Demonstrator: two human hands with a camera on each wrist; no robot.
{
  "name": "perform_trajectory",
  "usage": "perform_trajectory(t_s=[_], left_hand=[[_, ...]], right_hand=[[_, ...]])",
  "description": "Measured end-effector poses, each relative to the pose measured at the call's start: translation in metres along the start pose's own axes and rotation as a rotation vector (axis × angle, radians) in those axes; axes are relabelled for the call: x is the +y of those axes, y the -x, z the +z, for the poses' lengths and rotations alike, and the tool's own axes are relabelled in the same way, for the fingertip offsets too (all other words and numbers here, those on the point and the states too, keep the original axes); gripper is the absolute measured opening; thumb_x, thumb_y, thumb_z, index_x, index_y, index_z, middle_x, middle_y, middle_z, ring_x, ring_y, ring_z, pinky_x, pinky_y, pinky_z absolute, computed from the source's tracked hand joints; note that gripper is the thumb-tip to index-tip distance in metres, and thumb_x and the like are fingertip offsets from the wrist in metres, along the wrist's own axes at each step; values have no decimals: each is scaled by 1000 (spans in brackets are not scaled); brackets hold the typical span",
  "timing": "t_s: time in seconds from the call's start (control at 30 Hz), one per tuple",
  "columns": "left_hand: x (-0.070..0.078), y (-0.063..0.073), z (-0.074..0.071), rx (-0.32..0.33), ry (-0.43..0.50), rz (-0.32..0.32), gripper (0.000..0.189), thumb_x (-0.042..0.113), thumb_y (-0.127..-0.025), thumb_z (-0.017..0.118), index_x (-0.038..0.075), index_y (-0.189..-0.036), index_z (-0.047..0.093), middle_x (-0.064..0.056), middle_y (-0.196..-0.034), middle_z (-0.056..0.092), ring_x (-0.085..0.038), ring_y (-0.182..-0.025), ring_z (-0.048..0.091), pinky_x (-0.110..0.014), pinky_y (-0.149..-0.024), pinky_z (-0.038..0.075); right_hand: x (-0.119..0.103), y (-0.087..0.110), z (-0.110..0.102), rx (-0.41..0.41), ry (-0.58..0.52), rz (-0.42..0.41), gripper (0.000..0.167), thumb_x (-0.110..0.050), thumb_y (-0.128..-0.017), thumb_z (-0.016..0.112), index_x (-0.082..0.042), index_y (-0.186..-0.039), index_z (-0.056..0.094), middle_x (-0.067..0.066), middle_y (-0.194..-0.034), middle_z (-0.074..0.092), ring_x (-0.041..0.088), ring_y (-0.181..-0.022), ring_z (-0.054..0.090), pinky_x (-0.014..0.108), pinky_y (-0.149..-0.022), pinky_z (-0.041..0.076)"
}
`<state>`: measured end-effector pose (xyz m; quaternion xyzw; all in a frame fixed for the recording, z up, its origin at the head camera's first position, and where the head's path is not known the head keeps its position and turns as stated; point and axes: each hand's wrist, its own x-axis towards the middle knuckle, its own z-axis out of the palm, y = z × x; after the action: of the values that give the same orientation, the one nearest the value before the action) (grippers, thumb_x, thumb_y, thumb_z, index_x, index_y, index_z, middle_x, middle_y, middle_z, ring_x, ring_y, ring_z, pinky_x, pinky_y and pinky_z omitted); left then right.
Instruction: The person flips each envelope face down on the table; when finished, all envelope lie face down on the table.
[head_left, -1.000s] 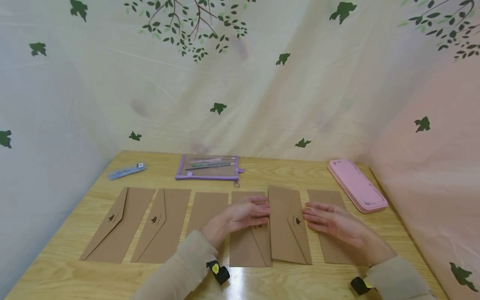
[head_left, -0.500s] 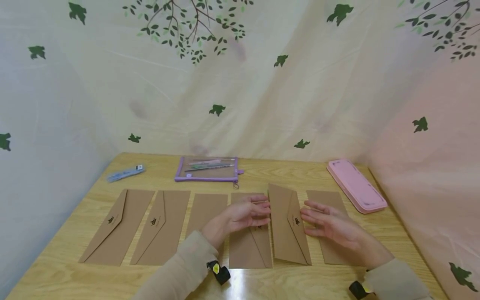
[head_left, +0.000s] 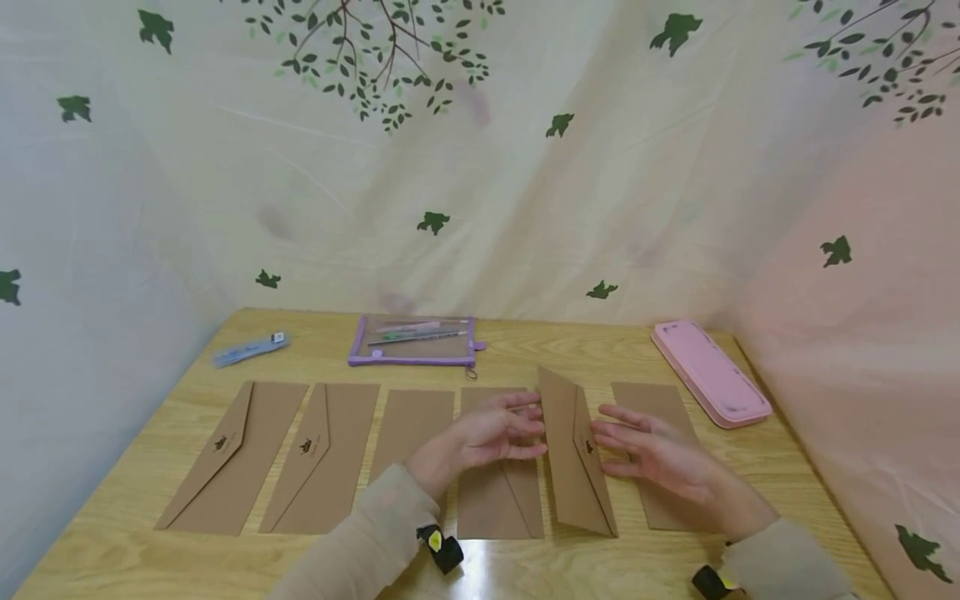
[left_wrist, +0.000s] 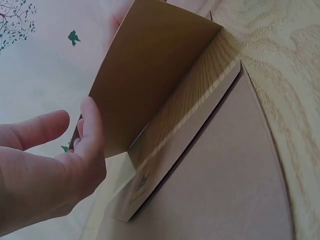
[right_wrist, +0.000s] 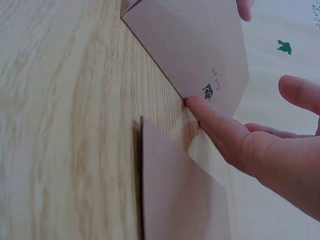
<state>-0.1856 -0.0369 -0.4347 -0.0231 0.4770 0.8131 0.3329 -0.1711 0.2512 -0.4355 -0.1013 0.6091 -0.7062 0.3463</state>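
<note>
A brown kraft envelope (head_left: 573, 475) with a small dark crown print is tilted up on the table, its left edge raised. My left hand (head_left: 480, 437) touches that raised edge with its fingertips, the thumb standing apart in the left wrist view. Extended fingers of my right hand (right_wrist: 270, 150) reach the envelope's low edge beside the crown print (right_wrist: 208, 92). Beneath the left hand lies another envelope (head_left: 487, 508), its flap side up. The rightmost envelope (head_left: 667, 504) lies flat, partly hidden by the right hand.
Three more envelopes lie in the row to the left, including a leftmost one (head_left: 247, 467). Behind them are a blue pen-like packet (head_left: 251, 350) and a purple-edged zip pouch (head_left: 416, 354) holding pens. A pink case (head_left: 708, 372) rests at the back right, near the fabric wall (head_left: 847, 350).
The envelope between the hands has tilted further, its left edge rising from nearly flat. My right hand has moved slightly left with its low edge; the left hand has barely shifted.
</note>
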Motion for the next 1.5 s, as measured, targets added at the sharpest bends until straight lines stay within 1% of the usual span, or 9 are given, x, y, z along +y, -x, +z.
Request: perform_trajectory(t_s=[0.1,0.2,0.4,0.6,0.87,1.07,1.2,1.37,1.5], left_hand=[[-1,0,0,-11,-2,1,65,-16,-94,51,-2,-155,33,-26,-153,32,-29,-111,53,-50,-103,50],[-1,-1,1,-25,-6,0,65,-17,-94,51,0,-155,33,-26,-152,35,-28,-108,56,-49,-102,51],[-3,-1,1,-51,-18,-11,62,-15,-96,51,1,-153,34,-23,-142,47,-26,-105,60,-44,-97,55],[-4,-1,1,-58,-18,-13,59,-14,-96,51,2,-152,36,-19,-137,51,-25,-103,61,-41,-93,57],[-8,-2,2,-45,-26,-18,58,-14,-96,52,2,-150,38,-20,-137,52,-27,-105,62,-47,-98,53],[-10,-3,5,-42,-43,-18,59,-14,-95,52,2,-150,37,-19,-134,54,-25,-102,62,-47,-98,53],[-11,-4,6,-42,-44,-20,59,-14,-95,52,2,-150,38,-20,-135,53,-27,-105,62,-48,-99,53],[-12,-6,7,-58,-44,-26,58,-13,-95,53,1,-150,38,-22,-139,52,-30,-109,61,-50,-101,51],[-12,-6,8,-73,-34,-34,56,-13,-96,53,1,-148,40,-19,-132,54,-27,-106,61,-50,-102,51]], right_hand=[[0,-1,2,-2,-2,2,73,-20,-111,42,6,-158,-6,34,-162,0,48,-149,3,55,-112,39],[0,-1,4,-8,0,0,73,-21,-110,43,6,-158,-5,33,-162,1,48,-149,4,55,-112,39],[-1,-3,8,-11,-2,1,72,-21,-110,43,5,-159,-3,32,-163,2,46,-150,4,55,-112,39],[-2,-3,11,-4,0,-1,71,-21,-110,44,5,-159,0,32,-163,6,45,-150,6,56,-111,40],[-1,-4,16,-24,-5,-15,70,-20,-110,45,7,-158,1,32,-163,9,46,-150,9,58,-110,40],[-4,-6,22,-44,-13,-15,70,-21,-110,44,7,-158,1,31,-163,10,47,-149,10,59,-109,41],[-6,-7,25,-49,-9,-18,71,-23,-110,44,7,-158,1,32,-163,11,47,-149,10,61,-109,39],[-9,-6,28,-51,-7,-22,71,-22,-110,44,8,-158,1,32,-163,7,48,-149,7,62,-108,40],[-9,-7,31,-66,-10,-20,70,-22,-111,43,7,-158,0,32,-163,3,47,-150,5,63,-107,40]])
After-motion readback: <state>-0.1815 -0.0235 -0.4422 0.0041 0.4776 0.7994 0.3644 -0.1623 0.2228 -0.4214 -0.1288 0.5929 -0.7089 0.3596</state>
